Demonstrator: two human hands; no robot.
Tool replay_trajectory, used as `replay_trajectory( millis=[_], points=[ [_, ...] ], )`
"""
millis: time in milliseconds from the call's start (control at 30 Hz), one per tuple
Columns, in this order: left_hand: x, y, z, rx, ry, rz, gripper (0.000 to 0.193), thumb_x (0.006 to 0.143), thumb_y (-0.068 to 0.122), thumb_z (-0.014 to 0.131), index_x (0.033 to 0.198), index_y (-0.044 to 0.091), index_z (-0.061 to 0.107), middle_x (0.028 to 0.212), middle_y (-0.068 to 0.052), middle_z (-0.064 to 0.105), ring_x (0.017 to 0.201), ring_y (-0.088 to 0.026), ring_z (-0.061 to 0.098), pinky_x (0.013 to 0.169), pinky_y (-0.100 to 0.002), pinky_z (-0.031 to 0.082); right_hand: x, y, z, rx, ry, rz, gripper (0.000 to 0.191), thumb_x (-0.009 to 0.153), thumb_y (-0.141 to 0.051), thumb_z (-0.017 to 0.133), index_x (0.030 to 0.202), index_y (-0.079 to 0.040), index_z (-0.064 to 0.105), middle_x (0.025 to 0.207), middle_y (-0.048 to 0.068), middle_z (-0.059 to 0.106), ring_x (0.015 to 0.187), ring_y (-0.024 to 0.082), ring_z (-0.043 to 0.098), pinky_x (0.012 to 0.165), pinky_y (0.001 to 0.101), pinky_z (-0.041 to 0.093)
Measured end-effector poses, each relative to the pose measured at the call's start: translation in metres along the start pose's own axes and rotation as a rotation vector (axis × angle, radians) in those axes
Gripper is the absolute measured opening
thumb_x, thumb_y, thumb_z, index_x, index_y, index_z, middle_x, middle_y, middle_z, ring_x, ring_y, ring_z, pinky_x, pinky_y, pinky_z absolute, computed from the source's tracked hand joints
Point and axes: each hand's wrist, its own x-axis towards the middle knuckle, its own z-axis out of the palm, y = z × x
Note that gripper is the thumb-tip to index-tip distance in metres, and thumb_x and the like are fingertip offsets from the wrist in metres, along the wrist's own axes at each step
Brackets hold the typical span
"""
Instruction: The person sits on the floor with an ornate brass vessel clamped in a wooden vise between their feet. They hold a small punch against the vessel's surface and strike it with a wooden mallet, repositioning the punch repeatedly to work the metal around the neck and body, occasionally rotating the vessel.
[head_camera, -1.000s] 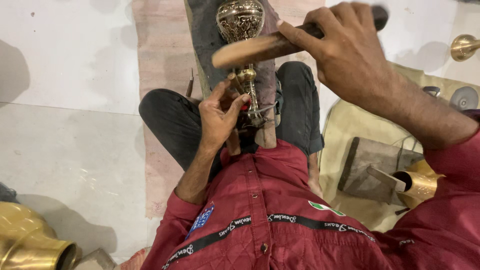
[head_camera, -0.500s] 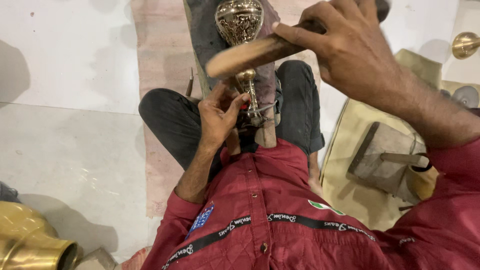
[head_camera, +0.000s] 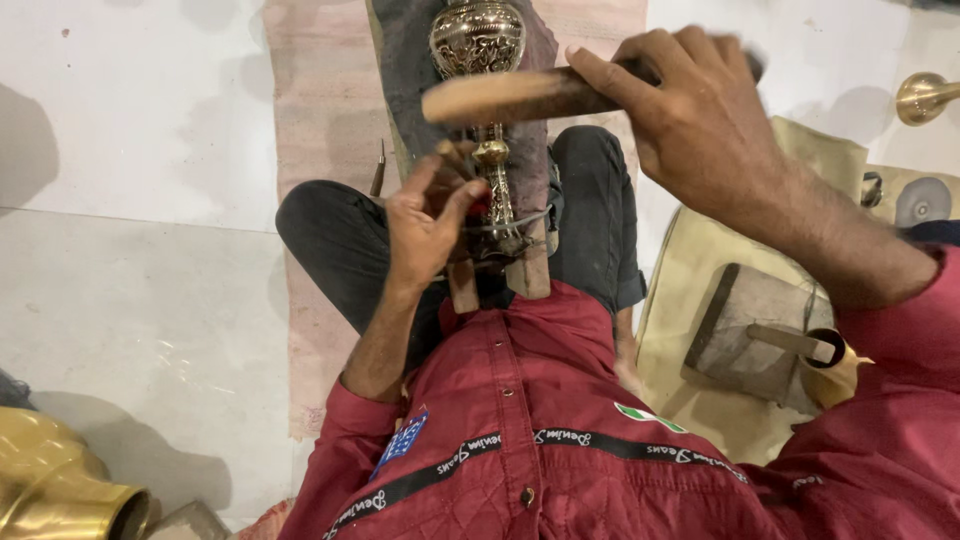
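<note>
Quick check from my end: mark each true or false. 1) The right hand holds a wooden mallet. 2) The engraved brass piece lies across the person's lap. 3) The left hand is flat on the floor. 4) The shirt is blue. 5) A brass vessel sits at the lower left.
1) True: the right hand has its grip on a wooden mallet.
2) True: the brass piece lies lengthwise between the legs.
3) False: the left hand is at the brass piece's stem, fingers pinched.
4) False: the shirt is dark red.
5) True: a brass vessel sits there.
</note>
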Motion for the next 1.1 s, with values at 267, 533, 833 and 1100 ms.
replay_trajectory(
  millis=[267, 533, 833, 1100],
  points=[
    [0.028, 0.006, -0.016, -0.001, -0.099, 0.068, 0.05, 0.098, 0.008, 0.079, 0.145, 0.008, 0.06, 0.105, -0.006, 0.078, 0.097, -0.01, 0.075, 0.089, -0.028, 0.066, -0.029, 0.01, 0.048, 0.269, -0.15, 0.15, 0.059, 0.098, -0.013, 0.072, 0.156, -0.016, 0.059, 0.117, 0.013, 0.06, 0.103, 0.028, 0.057, 0.088, 0.0442, 0.049],
    [0.054, 0.003, -0.016, 0.043, -0.248, 0.129, 0.051, 0.094, 0.004, 0.079, 0.141, 0.006, 0.06, 0.117, -0.003, 0.074, 0.093, -0.008, 0.073, 0.087, -0.027, 0.065, -0.039, 0.013, 0.067, 0.183, -0.106, 0.173, 0.056, 0.101, -0.01, 0.074, 0.155, -0.018, 0.062, 0.119, 0.011, 0.061, 0.103, 0.025, 0.057, 0.086, 0.0425, 0.048],
    [0.049, -0.002, -0.006, 0.143, -0.144, 0.145, 0.051, 0.094, 0.004, 0.081, 0.14, 0.011, 0.063, 0.118, -0.008, 0.077, 0.093, -0.01, 0.077, 0.083, -0.03, 0.066, -0.025, 0.023, 0.053, 0.021, -0.072, 0.083, 0.05, 0.101, -0.007, 0.073, 0.149, -0.021, 0.065, 0.116, 0.008, 0.063, 0.102, 0.023, 0.057, 0.09, 0.0404, 0.049],
    [0.048, 0.005, -0.007, 0.156, -0.179, 0.172, 0.047, 0.097, 0.004, 0.08, 0.14, 0.007, 0.063, 0.105, -0.008, 0.081, 0.093, -0.012, 0.077, 0.084, -0.031, 0.066, -0.007, 0.032, 0.027, 0.672, -0.015, 0.281, 0.056, 0.098, -0.003, 0.069, 0.152, -0.013, 0.054, 0.118, 0.014, 0.058, 0.099, 0.025, 0.062, 0.086, 0.0375, 0.054]
  ],
)
